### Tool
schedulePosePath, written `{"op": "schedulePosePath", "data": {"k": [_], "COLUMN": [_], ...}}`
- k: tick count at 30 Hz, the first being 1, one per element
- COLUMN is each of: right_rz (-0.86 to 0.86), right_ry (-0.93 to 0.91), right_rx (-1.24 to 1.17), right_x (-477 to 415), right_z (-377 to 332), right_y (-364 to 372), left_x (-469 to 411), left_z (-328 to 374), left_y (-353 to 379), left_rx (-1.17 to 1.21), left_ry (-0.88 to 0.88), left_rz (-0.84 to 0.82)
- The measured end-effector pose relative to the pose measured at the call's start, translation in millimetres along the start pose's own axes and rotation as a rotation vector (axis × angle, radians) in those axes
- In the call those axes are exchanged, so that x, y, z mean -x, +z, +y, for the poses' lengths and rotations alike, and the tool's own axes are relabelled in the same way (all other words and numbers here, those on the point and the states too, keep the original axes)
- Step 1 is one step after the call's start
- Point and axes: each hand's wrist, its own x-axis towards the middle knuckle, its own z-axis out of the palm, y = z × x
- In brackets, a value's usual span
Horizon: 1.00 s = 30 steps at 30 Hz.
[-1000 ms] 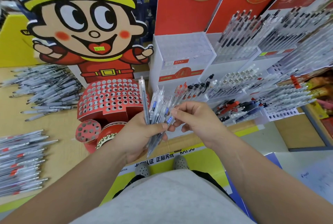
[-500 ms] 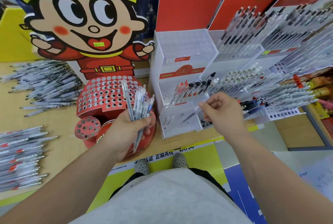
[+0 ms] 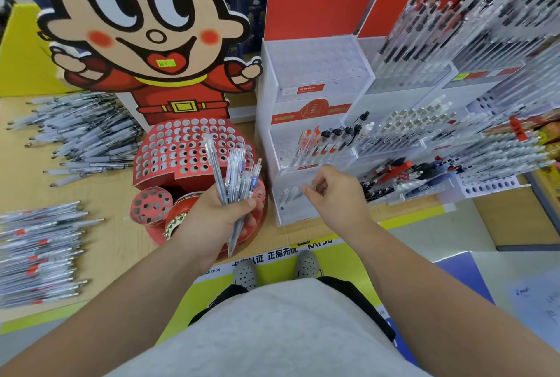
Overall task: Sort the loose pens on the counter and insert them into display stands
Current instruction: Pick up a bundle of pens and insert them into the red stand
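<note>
Pen piles [image 3: 81,137]: two. Pen bundle [image 3: 236,176]: one. Red stand [image 3: 175,149]: one.

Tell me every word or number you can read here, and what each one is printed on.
"正品无忧": black characters on the yellow-and-white banner.
"认证": just left on that banner; the characters before it are unclear.
"MATION": end of a small word there; its start is hidden.
Green sticker on the cartoon cut-out, at its mouth: handwritten, too blurred.
Red labels on the white stand: too small to read.
</note>
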Motion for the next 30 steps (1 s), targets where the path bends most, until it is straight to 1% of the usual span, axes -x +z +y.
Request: {"op": "schedulePosePath", "data": {"k": [2, 6, 9, 12, 17, 19, 24, 28, 30], "right_rz": [-0.034, -0.138, -0.224, -0.269, -0.307, -0.299, -0.279, -0.339, -0.269], "right_ry": [0.047, 0.233, 0.254, 0.168, -0.073, -0.141, -0.139, -0.071, -0.027], "right_rx": [-0.02, -0.303, -0.403, -0.314, -0.001, 0.096, 0.186, 0.21, 0.145], "right_x": [-1.6, -8.2, -9.8, -10.4, -10.6, -11.4, -13.8, -8.6, -2.4], "right_z": [0.3, -3.2, -3.2, 4.5, 4.9, 3.1, -3.6, -7.3, -12.2], "right_y": [4.6, 8.6, 2.7, -2.5, -2.1, 0.2, 7.5, -5.1, -17.0], "left_x": [0.4, 0.4, 1.1, 1.1, 2.4, 3.2, 5.8, 9.5, 11.2], "left_z": [-1.0, -5.3, -7.0, -7.8, -6.1, -3.8, 0.1, 3.3, 5.4], "left_y": [-2.4, -7.9, -9.5, -9.5, -6.8, -5.0, 0.2, 3.4, 2.9], "left_rx": [0.006, 0.006, 0.01, 0.025, 0.042, 0.057, 0.087, 0.141, 0.132], "left_ry": [0.001, 0.006, 0.009, 0.004, 0.007, 0.005, -0.001, 0.011, 0.021], "left_rz": [0.005, 0.02, 0.014, 0.014, 0.001, -0.008, -0.047, -0.138, -0.183]}}
